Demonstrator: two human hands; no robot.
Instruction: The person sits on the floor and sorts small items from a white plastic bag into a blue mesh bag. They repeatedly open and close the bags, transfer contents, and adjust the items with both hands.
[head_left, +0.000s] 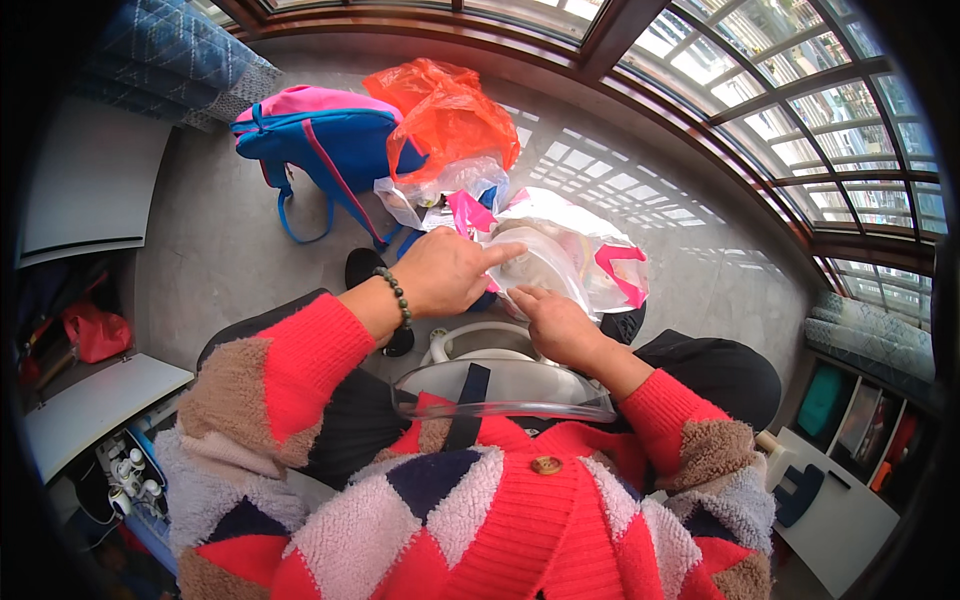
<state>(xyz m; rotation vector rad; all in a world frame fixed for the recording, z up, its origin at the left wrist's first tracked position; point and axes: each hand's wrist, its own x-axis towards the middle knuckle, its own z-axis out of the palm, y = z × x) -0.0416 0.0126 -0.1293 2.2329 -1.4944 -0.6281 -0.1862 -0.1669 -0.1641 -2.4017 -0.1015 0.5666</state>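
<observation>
A white and pink plastic bag (577, 225) lies on the floor before me, with a clear plastic bag (551, 270) at its near side. My left hand (442, 274), with a beaded bracelet at the wrist, is over the near left edge, its index finger stretched across the clear plastic; its other fingers are curled, and whether they pinch the bag is hidden. My right hand (559, 326) touches the near edge of the clear plastic with its fingertips, palm down; its grip is unclear. An orange-red plastic bag (450, 112) sits beyond, on another clear bag (472, 180).
A blue and pink backpack (330, 142) rests on the floor at the upper left. A white rounded frame (480, 337) is near my knees. Open cabinets with a white door (105, 409) stand left, another white door (836, 495) right. Barred windows (795, 112) line the far side.
</observation>
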